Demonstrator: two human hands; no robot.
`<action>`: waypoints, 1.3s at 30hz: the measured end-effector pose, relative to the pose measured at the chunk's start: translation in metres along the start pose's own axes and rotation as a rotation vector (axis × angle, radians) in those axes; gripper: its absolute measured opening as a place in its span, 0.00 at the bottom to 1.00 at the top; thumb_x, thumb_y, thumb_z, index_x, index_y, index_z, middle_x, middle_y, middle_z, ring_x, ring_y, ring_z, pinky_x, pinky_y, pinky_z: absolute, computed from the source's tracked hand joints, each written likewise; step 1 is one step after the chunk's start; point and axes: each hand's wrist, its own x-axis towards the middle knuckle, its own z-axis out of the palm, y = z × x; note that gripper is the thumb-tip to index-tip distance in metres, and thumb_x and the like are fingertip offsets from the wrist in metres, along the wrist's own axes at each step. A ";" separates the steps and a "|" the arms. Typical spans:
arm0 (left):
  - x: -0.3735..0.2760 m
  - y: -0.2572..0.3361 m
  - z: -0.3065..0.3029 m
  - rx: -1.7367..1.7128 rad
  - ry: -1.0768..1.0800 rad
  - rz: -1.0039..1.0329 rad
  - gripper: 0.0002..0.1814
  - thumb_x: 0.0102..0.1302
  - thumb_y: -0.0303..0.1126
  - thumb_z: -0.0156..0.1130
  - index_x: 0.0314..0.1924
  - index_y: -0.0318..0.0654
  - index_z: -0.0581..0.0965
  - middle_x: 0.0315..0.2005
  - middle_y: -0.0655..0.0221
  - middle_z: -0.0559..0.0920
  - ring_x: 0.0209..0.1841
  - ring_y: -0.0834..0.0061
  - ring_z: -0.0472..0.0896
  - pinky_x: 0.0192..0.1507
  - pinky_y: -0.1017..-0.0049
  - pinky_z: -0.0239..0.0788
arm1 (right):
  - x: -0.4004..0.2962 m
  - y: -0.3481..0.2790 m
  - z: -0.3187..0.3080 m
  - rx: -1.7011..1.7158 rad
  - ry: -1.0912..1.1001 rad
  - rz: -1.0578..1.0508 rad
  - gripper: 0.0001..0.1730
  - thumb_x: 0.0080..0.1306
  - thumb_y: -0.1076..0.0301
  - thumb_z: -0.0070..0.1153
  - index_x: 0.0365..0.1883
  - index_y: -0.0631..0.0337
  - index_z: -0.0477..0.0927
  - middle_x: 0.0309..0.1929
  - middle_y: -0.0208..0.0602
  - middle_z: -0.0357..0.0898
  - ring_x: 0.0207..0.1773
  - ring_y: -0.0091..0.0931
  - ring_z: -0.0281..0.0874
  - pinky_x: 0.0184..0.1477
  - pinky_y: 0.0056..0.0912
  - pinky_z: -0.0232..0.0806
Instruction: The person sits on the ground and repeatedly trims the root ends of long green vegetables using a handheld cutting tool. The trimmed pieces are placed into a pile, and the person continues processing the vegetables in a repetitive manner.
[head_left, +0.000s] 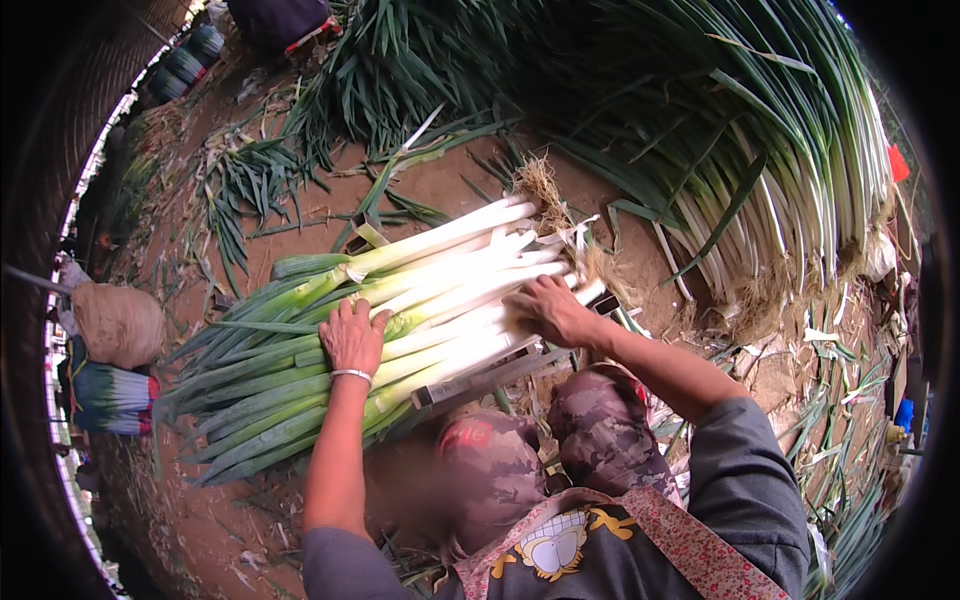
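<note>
A pile of long green onions (450, 300) lies across a low metal frame (480, 375) in front of my knees. Their white stalks and roots (544, 191) point to the right, and their green leaves (255, 390) fan out to the left. My left hand (354, 337), with a bracelet at the wrist, lies flat over the stalks where white turns to green, thumb apart. Over the white ends near the roots, my right hand (551, 307) has its fingers bent down; glare hides whether they grip a stalk.
A large heap of green onions (810, 187) stands at the upper right, with more leaves (420, 67) behind. Tied bundles (116, 394) and a tan round bundle (120, 322) are at the left. Leaf scraps litter the dirt floor (202, 517).
</note>
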 end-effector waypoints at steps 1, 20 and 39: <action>-0.001 -0.002 0.000 -0.011 -0.017 -0.005 0.20 0.60 0.53 0.54 0.37 0.43 0.77 0.37 0.62 0.75 0.44 0.63 0.73 0.43 0.60 0.59 | -0.004 -0.005 -0.008 0.057 0.009 -0.039 0.28 0.59 0.64 0.47 0.61 0.53 0.66 0.50 0.41 0.68 0.50 0.37 0.63 0.54 0.42 0.55; 0.020 -0.001 0.017 -0.297 -0.089 0.094 0.18 0.63 0.48 0.49 0.42 0.42 0.75 0.46 0.63 0.77 0.45 0.63 0.77 0.44 0.60 0.67 | 0.062 0.002 -0.006 -0.082 0.149 0.046 0.15 0.55 0.58 0.46 0.36 0.57 0.73 0.37 0.42 0.70 0.43 0.42 0.65 0.44 0.46 0.57; -0.045 -0.230 -0.015 0.111 0.008 -0.702 0.16 0.63 0.42 0.49 0.44 0.42 0.75 0.46 0.58 0.75 0.47 0.57 0.74 0.47 0.51 0.61 | 0.066 0.052 0.056 0.142 0.190 0.171 0.18 0.52 0.54 0.56 0.40 0.50 0.79 0.40 0.39 0.76 0.43 0.37 0.71 0.46 0.43 0.63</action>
